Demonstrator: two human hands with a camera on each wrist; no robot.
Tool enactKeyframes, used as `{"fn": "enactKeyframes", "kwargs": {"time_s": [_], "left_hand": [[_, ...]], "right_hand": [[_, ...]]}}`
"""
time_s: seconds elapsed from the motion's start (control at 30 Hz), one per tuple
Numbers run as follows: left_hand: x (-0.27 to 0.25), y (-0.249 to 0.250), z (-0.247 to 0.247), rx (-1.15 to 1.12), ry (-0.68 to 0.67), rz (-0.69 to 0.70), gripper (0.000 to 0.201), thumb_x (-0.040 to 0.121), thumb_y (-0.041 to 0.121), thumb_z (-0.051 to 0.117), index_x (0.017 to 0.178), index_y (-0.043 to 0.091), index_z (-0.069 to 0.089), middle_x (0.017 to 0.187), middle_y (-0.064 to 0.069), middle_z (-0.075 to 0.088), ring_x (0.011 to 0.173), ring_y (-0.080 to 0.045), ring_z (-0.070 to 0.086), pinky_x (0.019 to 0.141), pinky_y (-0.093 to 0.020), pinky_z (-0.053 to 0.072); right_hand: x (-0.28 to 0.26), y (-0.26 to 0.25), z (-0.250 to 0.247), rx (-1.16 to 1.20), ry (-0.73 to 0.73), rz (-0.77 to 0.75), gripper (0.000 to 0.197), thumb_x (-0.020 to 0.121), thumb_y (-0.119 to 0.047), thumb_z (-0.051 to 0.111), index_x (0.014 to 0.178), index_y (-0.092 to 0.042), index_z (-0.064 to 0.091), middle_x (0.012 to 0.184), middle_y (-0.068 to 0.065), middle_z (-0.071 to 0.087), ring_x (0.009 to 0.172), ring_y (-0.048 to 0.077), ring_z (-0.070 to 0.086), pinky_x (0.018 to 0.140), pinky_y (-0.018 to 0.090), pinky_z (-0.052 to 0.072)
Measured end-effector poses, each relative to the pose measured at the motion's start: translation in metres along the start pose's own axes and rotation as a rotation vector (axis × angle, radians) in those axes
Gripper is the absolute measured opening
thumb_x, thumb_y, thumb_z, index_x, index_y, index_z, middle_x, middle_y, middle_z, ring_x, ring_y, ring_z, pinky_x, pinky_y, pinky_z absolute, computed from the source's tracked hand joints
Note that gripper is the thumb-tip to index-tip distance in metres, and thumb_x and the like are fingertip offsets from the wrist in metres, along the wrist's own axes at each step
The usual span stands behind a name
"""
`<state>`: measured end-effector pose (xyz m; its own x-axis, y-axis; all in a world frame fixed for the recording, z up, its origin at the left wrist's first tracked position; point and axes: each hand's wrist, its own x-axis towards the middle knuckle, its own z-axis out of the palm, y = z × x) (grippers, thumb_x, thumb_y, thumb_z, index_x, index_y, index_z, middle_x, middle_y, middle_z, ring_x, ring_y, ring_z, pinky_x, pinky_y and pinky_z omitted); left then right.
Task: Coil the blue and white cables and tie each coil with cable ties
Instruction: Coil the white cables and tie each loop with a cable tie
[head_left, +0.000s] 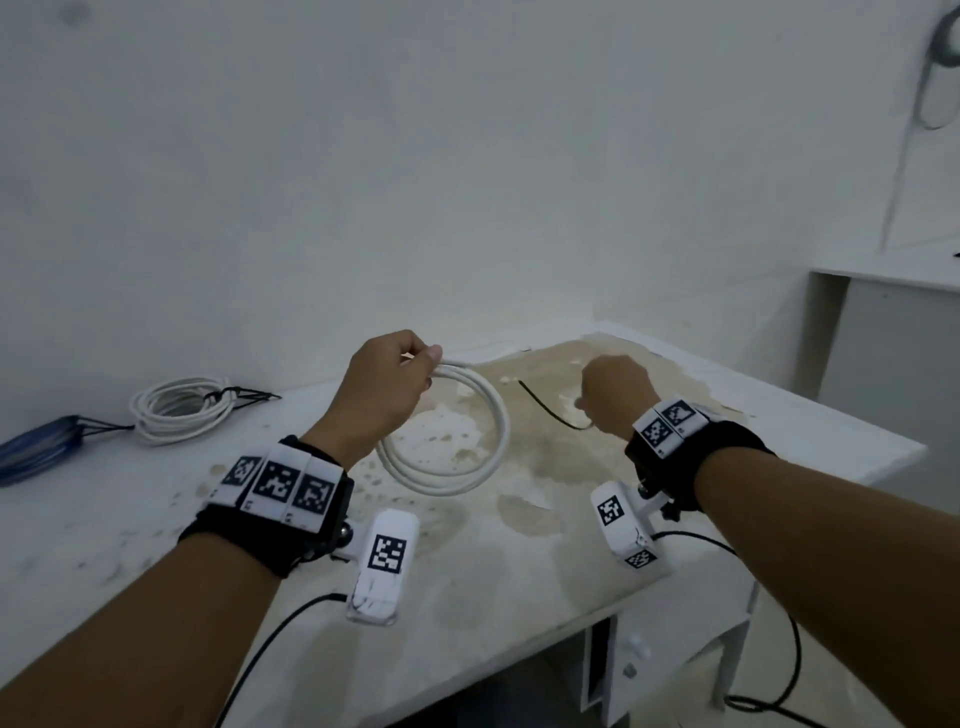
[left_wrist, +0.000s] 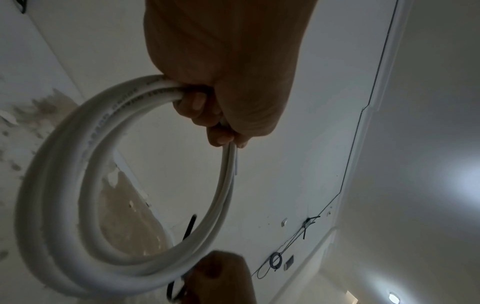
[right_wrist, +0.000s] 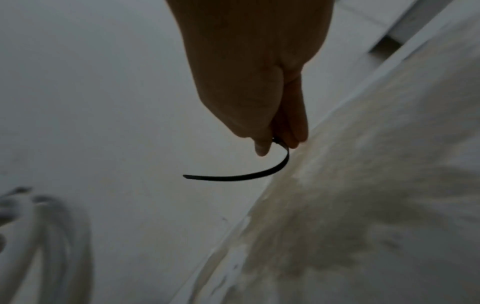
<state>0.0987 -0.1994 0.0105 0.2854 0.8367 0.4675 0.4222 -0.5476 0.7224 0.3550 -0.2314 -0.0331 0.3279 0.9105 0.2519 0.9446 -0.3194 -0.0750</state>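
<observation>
My left hand (head_left: 395, 379) grips the top of a white cable coil (head_left: 467, 467), which hangs in two or three loops over the table; in the left wrist view the fingers (left_wrist: 197, 102) curl round the white coil (left_wrist: 64, 205). To its right, my right hand (head_left: 608, 384) pinches one end of a black cable tie (head_left: 545, 410), whose free tip points toward the coil. In the right wrist view the cable tie (right_wrist: 246, 174) curves left from the fingertips (right_wrist: 262, 148). A tied white coil (head_left: 182, 410) and a tied blue coil (head_left: 41, 447) lie at the table's far left.
The white table (head_left: 519, 561) has a worn brown patch under the hands; its right edge runs near my right forearm. A white wall stands close behind. A second white desk (head_left: 893, 312) is at the right. Black sensor wires (head_left: 795, 649) trail from both wrists.
</observation>
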Motion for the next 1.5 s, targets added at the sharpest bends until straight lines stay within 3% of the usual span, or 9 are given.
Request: {"fn": "enactKeyframes", "kwargs": {"time_s": [0.07, 0.27, 0.47, 0.77, 0.93, 1.1, 1.17, 1.3, 1.5], "left_hand": [[0.007, -0.009, -0.013, 0.023, 0.004, 0.014, 0.027, 0.097, 0.031, 0.056, 0.080, 0.011, 0.063, 0.064, 0.001, 0.062, 0.043, 0.002, 0.048, 0.050, -0.022, 0.035], [0.032, -0.051, -0.072, 0.074, 0.086, -0.023, 0.026, 0.096, 0.031, 0.057, 0.073, 0.017, 0.059, 0.061, 0.003, 0.061, 0.047, -0.003, 0.047, 0.051, -0.019, 0.036], [0.052, -0.105, -0.122, 0.139, 0.131, -0.098, 0.024, 0.096, 0.030, 0.058, 0.080, 0.012, 0.062, 0.060, 0.004, 0.061, 0.047, -0.004, 0.048, 0.055, -0.025, 0.039], [0.084, -0.161, -0.122, 0.081, 0.176, -0.147, 0.025, 0.099, 0.027, 0.053, 0.078, 0.015, 0.060, 0.055, 0.007, 0.057, 0.042, -0.003, 0.040, 0.046, -0.021, 0.031], [0.096, -0.180, -0.110, 0.112, 0.171, -0.141, 0.026, 0.099, 0.028, 0.052, 0.080, 0.011, 0.060, 0.060, 0.005, 0.059, 0.043, -0.001, 0.042, 0.049, -0.022, 0.032], [0.109, -0.179, -0.091, 0.080, 0.202, -0.139, 0.023, 0.099, 0.027, 0.051, 0.086, 0.013, 0.063, 0.066, 0.007, 0.061, 0.051, 0.004, 0.052, 0.054, -0.014, 0.037], [0.115, -0.172, -0.088, 0.051, 0.179, -0.132, 0.020, 0.100, 0.024, 0.051, 0.090, 0.014, 0.065, 0.067, 0.009, 0.062, 0.053, 0.004, 0.054, 0.056, -0.012, 0.040], [0.127, -0.157, -0.082, 0.140, 0.080, -0.099, 0.037, 0.100, 0.022, 0.049, 0.074, 0.002, 0.066, 0.059, -0.001, 0.055, 0.045, -0.002, 0.042, 0.054, -0.022, 0.034], [0.135, -0.153, -0.078, 0.176, 0.177, -0.154, 0.044, 0.095, 0.029, 0.054, 0.073, -0.008, 0.063, 0.067, -0.026, 0.057, 0.055, -0.014, 0.047, 0.056, -0.032, 0.037]], "right_hand": [[0.018, -0.038, -0.009, 0.015, 0.092, -0.169, 0.024, 0.091, -0.029, 0.066, 0.087, -0.006, 0.070, 0.089, 0.008, 0.070, 0.089, 0.026, 0.067, 0.076, 0.033, 0.053], [0.071, -0.156, -0.009, 0.117, 0.343, -0.599, 0.014, 0.090, -0.031, 0.066, 0.092, -0.019, 0.073, 0.087, 0.002, 0.069, 0.077, 0.026, 0.064, 0.061, 0.029, 0.037], [0.105, -0.249, 0.002, 0.785, 0.301, -0.770, 0.007, 0.080, -0.022, 0.078, 0.080, -0.016, 0.074, 0.076, -0.005, 0.071, 0.068, 0.010, 0.064, 0.067, 0.022, 0.046], [0.157, -0.299, 0.052, 0.910, 0.202, -0.475, 0.013, 0.080, -0.028, 0.078, 0.076, -0.017, 0.073, 0.062, -0.011, 0.063, 0.062, 0.008, 0.057, 0.068, 0.030, 0.049], [0.159, -0.294, 0.055, 1.337, -0.007, -0.616, 0.010, 0.081, -0.011, 0.079, 0.080, -0.003, 0.072, 0.071, 0.011, 0.071, 0.066, 0.023, 0.069, 0.073, 0.045, 0.060], [0.166, -0.288, 0.048, 1.431, -0.049, -0.658, 0.012, 0.081, -0.016, 0.077, 0.080, -0.005, 0.072, 0.074, 0.017, 0.071, 0.074, 0.042, 0.069, 0.071, 0.060, 0.056], [0.170, -0.281, 0.044, 1.424, -0.037, -0.650, 0.011, 0.083, -0.014, 0.077, 0.080, -0.005, 0.072, 0.074, 0.015, 0.071, 0.073, 0.037, 0.070, 0.072, 0.057, 0.057], [0.174, -0.272, 0.034, 1.367, 0.014, -0.626, 0.012, 0.082, -0.015, 0.078, 0.078, -0.005, 0.073, 0.070, 0.010, 0.072, 0.065, 0.021, 0.068, 0.069, 0.044, 0.057], [0.175, -0.269, 0.030, 1.195, 0.104, -0.559, 0.009, 0.087, -0.025, 0.073, 0.086, -0.016, 0.075, 0.074, -0.008, 0.068, 0.067, 0.008, 0.061, 0.071, 0.037, 0.056]]}}
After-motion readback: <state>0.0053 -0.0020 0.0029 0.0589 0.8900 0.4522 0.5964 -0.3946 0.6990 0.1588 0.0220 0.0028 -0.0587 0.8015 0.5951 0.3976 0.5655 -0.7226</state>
